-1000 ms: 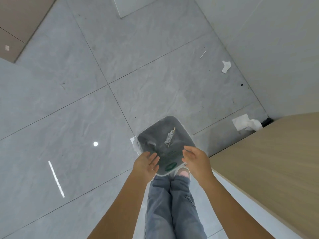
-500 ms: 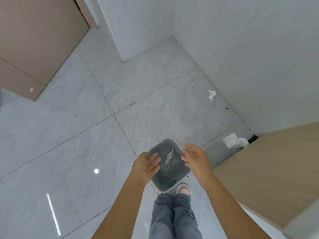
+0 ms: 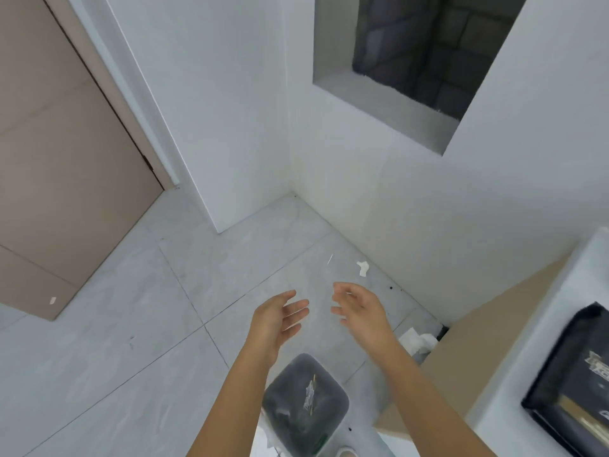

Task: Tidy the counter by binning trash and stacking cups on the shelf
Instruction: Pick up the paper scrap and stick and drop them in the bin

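Observation:
A small white bin (image 3: 342, 399) with a dark liner stands on the floor at the bottom centre, between my forearms. A crumpled clear wrapper and a thin stick (image 3: 310, 395) lie inside it. My left hand (image 3: 280, 316) and my right hand (image 3: 361, 308) hover above and beyond the bin, palms facing each other, fingers apart, both holding nothing. The counter (image 3: 540, 334) is at the right edge, with a black package (image 3: 573, 377) lying on it. No cups are in view.
Crumpled white tissue (image 3: 418, 341) lies on the floor by the counter's wooden side (image 3: 487, 351). A paper scrap (image 3: 363, 268) and a thin stick (image 3: 330, 258) lie near the white wall. A brown door (image 3: 66, 166) is at the left, a dark window recess (image 3: 428, 44) above.
My view has tilted up from the floor to the wall and window. Both hands have lifted away from the bin's rim and spread apart. The counter top has come into view at the right.

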